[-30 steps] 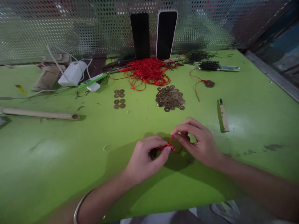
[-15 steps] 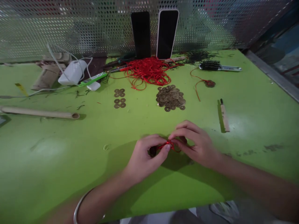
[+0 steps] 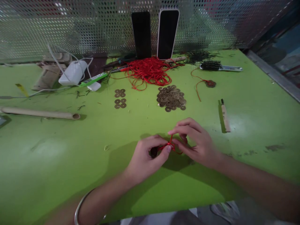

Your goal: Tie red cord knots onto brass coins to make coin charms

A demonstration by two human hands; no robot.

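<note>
My left hand (image 3: 146, 159) is closed, with thumb and forefinger pinching a red cord (image 3: 170, 145) at a small knot. Inside the curl of that hand is a dark round piece (image 3: 153, 152), probably coins, mostly hidden by the fingers. Just to the right, my right hand (image 3: 197, 143) has its fingers on the same cord. One strand stands up from the knot to its forefinger, and a loop hangs beneath its thumb. Beyond the hands lies a heap of holed coins (image 3: 171, 98). Two groups of coins (image 3: 120, 103) are laid out left of it.
A tangle of red cord (image 3: 150, 72) lies before two upright phones (image 3: 167, 34). To the right are a corded coin piece (image 3: 210, 83), a brush (image 3: 212, 66) and a wooden-handled tool (image 3: 225, 118). A bamboo tube (image 3: 42, 113) and a white adapter (image 3: 73, 72) lie left.
My right forefinger has risen slightly from the knot, drawing a red strand upward. My left hand keeps its pinch in the same place.
</note>
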